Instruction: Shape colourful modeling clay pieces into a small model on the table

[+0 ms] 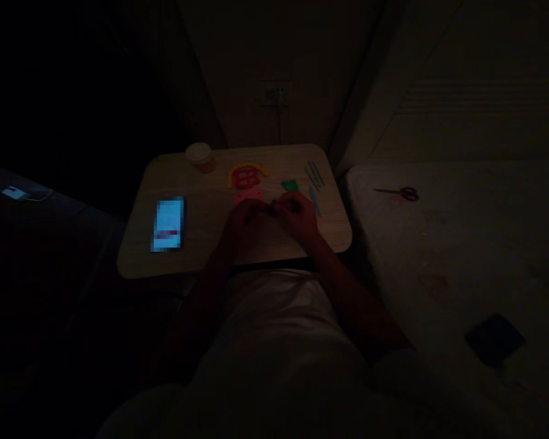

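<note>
Close together above the front half of the small table, both my hands are curled in at the fingertips. My left hand (244,221) is closed, its fingers pointing right. My right hand (298,213) is closed too, thumb and forefinger pinched. A small dark piece (271,209) shows between the fingertips; the dim light hides what it is. Just past my left hand lies a flat pink piece (249,196), partly covered by it. Beyond that is a red window-like grid (247,177) under a yellow-orange arch (248,165). A green lump (290,185) lies behind my right hand.
On the wood-look table (201,259) stand a lidded tub (200,157) and a lit phone (168,224). Several thin blue sticks (314,175) and a light-blue flat tool (315,202) lie right. Scissors (405,193) and a dark square (495,339) rest on the pale surface beside.
</note>
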{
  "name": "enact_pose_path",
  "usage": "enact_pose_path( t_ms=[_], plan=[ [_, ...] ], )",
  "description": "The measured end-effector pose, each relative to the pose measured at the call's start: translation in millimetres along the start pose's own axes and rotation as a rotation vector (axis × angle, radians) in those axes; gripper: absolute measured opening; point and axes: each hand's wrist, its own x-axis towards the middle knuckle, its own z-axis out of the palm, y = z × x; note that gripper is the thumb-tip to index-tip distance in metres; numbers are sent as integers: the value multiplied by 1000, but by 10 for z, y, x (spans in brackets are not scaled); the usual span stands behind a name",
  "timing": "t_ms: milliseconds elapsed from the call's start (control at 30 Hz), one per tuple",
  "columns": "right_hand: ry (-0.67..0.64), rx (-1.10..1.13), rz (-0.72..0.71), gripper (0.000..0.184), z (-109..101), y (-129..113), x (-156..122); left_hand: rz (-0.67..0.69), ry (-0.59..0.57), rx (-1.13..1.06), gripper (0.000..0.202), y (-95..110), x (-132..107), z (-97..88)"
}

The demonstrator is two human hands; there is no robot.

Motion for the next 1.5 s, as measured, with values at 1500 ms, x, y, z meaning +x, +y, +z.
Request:
enact_pose_path(
  t_ms=[1500],
  plan=[
    [-129, 47, 16, 29, -44, -30, -4, 86, 41, 43, 38, -1, -8, 29]
  ],
)
